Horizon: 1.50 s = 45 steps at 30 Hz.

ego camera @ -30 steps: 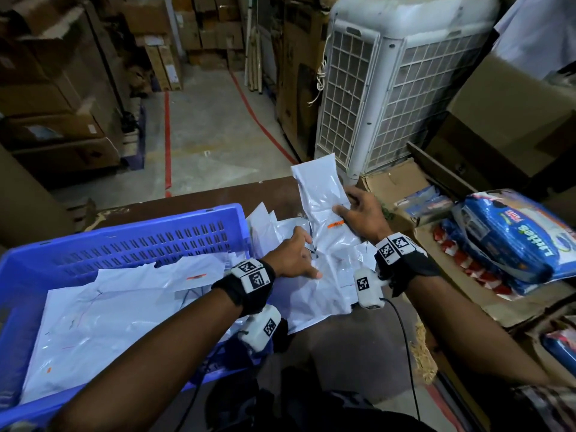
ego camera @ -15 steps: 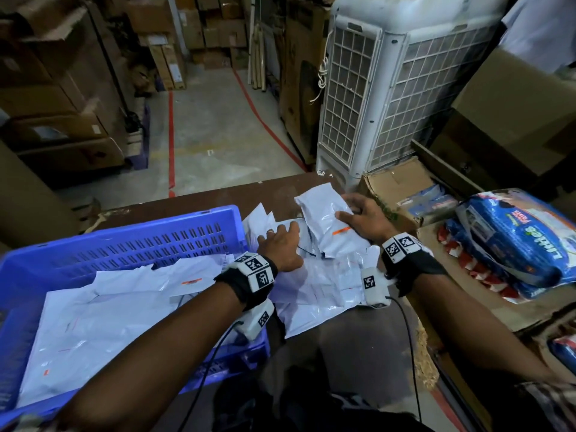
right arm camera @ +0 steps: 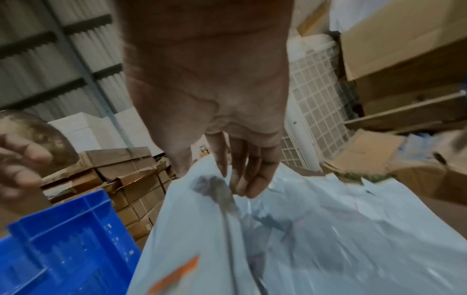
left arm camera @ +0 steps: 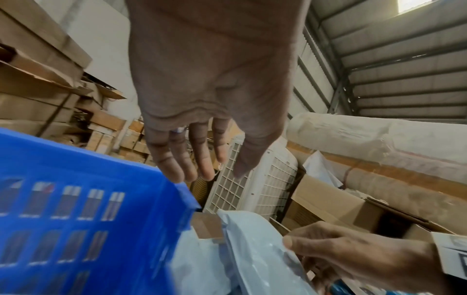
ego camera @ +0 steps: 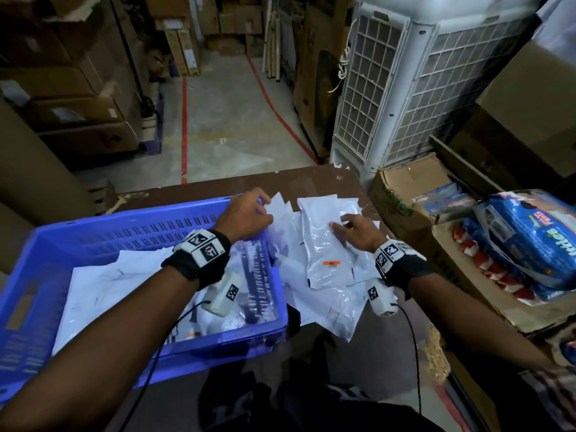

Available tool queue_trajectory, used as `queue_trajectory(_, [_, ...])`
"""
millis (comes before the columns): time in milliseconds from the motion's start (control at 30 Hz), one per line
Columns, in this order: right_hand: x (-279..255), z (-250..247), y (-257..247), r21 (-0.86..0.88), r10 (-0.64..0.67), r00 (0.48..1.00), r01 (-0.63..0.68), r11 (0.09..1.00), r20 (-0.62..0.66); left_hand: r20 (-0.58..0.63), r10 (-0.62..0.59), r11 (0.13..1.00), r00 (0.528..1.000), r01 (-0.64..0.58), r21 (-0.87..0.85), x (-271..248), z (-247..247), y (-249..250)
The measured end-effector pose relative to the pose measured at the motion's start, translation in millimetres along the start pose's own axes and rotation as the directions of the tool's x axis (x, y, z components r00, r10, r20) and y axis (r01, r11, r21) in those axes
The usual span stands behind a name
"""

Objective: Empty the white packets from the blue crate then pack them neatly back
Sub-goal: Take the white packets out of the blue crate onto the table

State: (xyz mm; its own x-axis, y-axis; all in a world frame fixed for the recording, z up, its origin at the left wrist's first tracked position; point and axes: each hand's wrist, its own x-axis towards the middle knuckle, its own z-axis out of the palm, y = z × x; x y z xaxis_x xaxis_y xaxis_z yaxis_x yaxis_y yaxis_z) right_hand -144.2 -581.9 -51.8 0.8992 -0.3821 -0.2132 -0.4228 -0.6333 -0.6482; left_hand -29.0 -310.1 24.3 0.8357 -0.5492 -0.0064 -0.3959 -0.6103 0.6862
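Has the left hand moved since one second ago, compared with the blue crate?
Yes. The left hand went from the packets right of the crate toward the crate's far right corner, and is now above it.

blue crate (ego camera: 131,232) is a slotted plastic one sitting on the left side of the table, with a few white packets (ego camera: 118,285) lying flat and kinda crumpled inside. rest of the packets (ego camera: 330,304) are in a loose overlapping heap right beside its right wall. top packet (ego camera: 324,244) lies flat, long way pointing away, little orange label near its close end.
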Motion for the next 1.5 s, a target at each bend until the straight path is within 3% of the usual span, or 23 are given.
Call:
queue_trajectory(167, [0.7,-12.8,-50.4,-0.122,-0.042,0.990,0.025,0.992,-0.135,0.022,-0.065,0.998,0.998,0.065,0.009,-18.1,-36.4,-41.2])
queue_trajectory(267, [-6.8,-12.3,-96.9,-0.131,-0.144,0.978,0.124,0.984,-0.153,0.051,-0.134,0.991,0.990,0.133,0.030,-30.6,-57.3,-72.1])
queue_trajectory(467, [-19.7,36.3,-207.6,0.088,-0.357,0.929,0.350,0.933,0.095,0.171,-0.304,0.942,0.937,0.269,0.202,-50.1,-96.0,-140.1])
queue_trajectory(567, [-24.1,82.3,-253.7,-0.050,-0.443,0.844,0.478,0.877,0.303,0.239,-0.401,0.895,0.884,0.324,0.306,-60.2,-112.4,-168.3])
queue_trajectory(667, [-26.9,139.6,-283.1,-0.210,-0.314,0.777,0.489,0.846,0.545,0.273,-0.468,0.863,0.840,0.369,0.344,-60.2,-116.9,-211.9])
queue_trajectory(733, [-24.9,169.4,-290.0,-0.281,-0.262,0.768,0.494,0.823,0.584,0.300,-0.449,0.879,0.842,0.355,0.319,-73.4,-129.3,-210.9])
queue_trajectory(800, [-19.9,187.8,-286.8,-0.397,-0.171,0.833,0.418,0.817,0.526,0.289,-0.465,0.880,0.837,0.403,0.250,-83.1,-141.9,-213.7])
queue_trajectory(867, [-15.9,195.8,-278.5,-0.468,-0.051,0.900,0.274,0.840,0.434,0.291,-0.566,0.821,0.771,0.496,0.283,-93.0,-148.6,-226.9])
queue_trajectory(933, [-14.4,200.8,-266.6,-0.498,0.075,0.914,0.148,0.855,0.399,0.311,-0.624,0.780,0.717,0.548,0.301,-97.4,-147.4,-251.0])
queue_trajectory(1033, [-15.5,206.4,-248.7,-0.463,0.188,0.904,0.012,0.886,0.384,0.316,-0.646,0.763,0.695,0.592,0.259,-110.9,-144.0,-261.1])
queue_trajectory(1133, [-17.6,210.9,-233.7,-0.308,0.253,0.903,-0.145,0.940,0.348,0.220,-0.714,0.697,0.665,0.704,0.134,-113.4,-132.6,-263.7])
queue_trajectory(1200, [-21.1,213.3,-227.0,-0.221,0.314,0.874,-0.245,0.944,0.372,0.180,-0.748,0.657,0.639,0.752,0.060,-108.9,-126.3,-269.1])
queue_trajectory(1267, [-24.6,215.6,-220.8,-0.141,0.361,0.850,-0.333,0.932,0.384,0.213,-0.762,0.636,0.611,0.769,0.065,-109.7,-127.0,-267.2])
queue_trajectory(1400, [-23.6,217.5,-222.1,-0.172,0.403,0.794,-0.366,0.915,0.456,0.291,-0.719,0.671,0.631,0.740,0.052,-110.7,-125.7,-275.0])
queue_trajectory(1500, [-32.2,215.6,-239.9,-0.167,0.347,0.769,-0.306,0.937,0.537,0.510,-0.522,0.722,0.684,0.672,-0.162,-105.8,-128.9,-265.4])
